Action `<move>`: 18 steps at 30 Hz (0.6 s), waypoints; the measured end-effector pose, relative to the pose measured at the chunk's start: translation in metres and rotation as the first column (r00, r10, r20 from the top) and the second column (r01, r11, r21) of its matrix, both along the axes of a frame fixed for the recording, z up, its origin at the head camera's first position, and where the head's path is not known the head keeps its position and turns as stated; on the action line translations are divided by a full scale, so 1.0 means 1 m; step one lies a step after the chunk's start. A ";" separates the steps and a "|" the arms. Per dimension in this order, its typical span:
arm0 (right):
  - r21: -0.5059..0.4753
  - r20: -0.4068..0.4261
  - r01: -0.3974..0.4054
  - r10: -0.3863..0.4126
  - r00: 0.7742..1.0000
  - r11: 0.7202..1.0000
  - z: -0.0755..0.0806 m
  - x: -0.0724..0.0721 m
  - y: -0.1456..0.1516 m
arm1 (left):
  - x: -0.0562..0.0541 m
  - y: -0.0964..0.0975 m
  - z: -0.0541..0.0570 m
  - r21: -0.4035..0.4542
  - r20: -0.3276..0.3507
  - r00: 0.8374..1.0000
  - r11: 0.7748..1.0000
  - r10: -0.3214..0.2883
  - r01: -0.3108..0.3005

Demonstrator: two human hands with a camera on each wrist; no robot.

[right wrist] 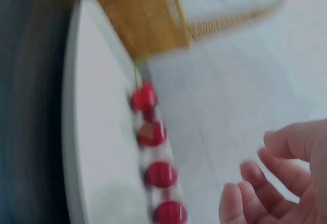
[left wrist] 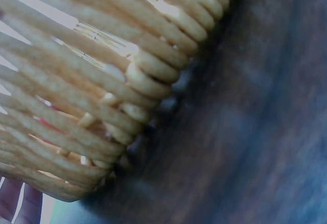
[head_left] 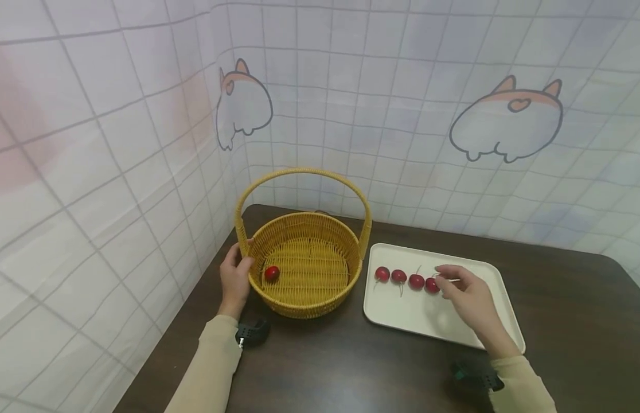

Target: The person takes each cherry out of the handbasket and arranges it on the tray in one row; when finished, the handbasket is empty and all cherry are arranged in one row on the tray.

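A yellow wicker basket point(head_left: 309, 278) with a tall hoop handle stands on the table, one red cherry point(head_left: 272, 273) lying inside at its left. My left hand point(head_left: 235, 278) grips the basket's left side by the handle's base, thumb over the rim. In the left wrist view the woven wall point(left wrist: 97, 75) fills much of the picture. Several red cherries point(head_left: 399, 276) with thin stems form a row on a white tray point(head_left: 402, 314). Above the right end of that row hovers my right hand point(head_left: 467, 292). Its thumb and fingers point(right wrist: 232, 203) are apart, nothing between them.
The dark wooden table point(head_left: 320, 367) runs beneath both basket and tray. A grid-patterned cloth point(head_left: 402, 115) with cartoon animals hangs behind and along the left side. Close to the basket's right side lies the tray's left edge.
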State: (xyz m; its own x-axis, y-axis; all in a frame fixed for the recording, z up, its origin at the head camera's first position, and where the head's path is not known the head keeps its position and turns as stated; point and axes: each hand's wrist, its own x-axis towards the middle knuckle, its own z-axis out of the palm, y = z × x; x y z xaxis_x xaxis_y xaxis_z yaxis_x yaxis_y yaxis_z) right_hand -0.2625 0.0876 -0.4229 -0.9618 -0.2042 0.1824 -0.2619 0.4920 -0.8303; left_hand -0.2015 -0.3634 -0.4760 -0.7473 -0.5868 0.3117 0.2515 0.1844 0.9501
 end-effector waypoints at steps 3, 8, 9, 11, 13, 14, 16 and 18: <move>-0.015 -0.049 -0.135 0.134 0.990 0.991 0.004 0.014 -0.027 | 0.000 -0.001 -0.001 -0.004 -0.010 1.000 1.000 0.000 0.000; -0.083 -0.095 -0.304 0.297 0.950 0.949 0.012 0.028 -0.072 | 0.001 -0.002 0.001 -0.005 -0.016 1.000 1.000 0.013 -0.013; -0.107 -0.093 -0.327 0.318 0.944 0.939 0.014 0.030 -0.082 | 0.001 -0.002 0.001 -0.002 -0.017 1.000 1.000 0.012 -0.012; -0.151 -0.088 -0.373 0.364 0.927 0.915 0.020 0.033 -0.100 | 0.000 -0.003 0.002 -0.004 -0.022 1.000 1.000 0.011 -0.011; -0.172 -0.085 -0.405 0.396 0.914 0.898 0.026 0.036 -0.117 | 0.001 -0.003 0.003 -0.007 -0.023 1.000 1.000 0.004 -0.004; -0.180 -0.079 -0.418 0.410 0.909 0.891 0.029 0.038 -0.126 | 0.001 -0.003 0.003 -0.008 -0.020 1.000 1.000 0.002 -0.002; -0.164 -0.082 -0.440 0.433 0.898 0.883 0.033 0.041 -0.141 | 0.001 -0.003 0.002 -0.014 -0.004 1.000 1.000 0.000 0.000; -0.125 -0.097 -0.460 0.451 0.888 0.879 0.035 0.044 -0.155 | 0.000 -0.002 0.000 -0.016 0.010 1.000 1.000 0.000 0.001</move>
State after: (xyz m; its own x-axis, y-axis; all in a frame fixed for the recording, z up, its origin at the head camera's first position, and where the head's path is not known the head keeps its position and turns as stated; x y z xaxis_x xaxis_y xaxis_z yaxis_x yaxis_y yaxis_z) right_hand -0.2186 -0.0673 -0.3879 -0.7544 -0.5845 0.2986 -0.4826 0.1856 -0.8559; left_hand -0.2018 -0.3651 -0.4757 -0.7508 -0.5815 0.3132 0.2419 0.1990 0.9497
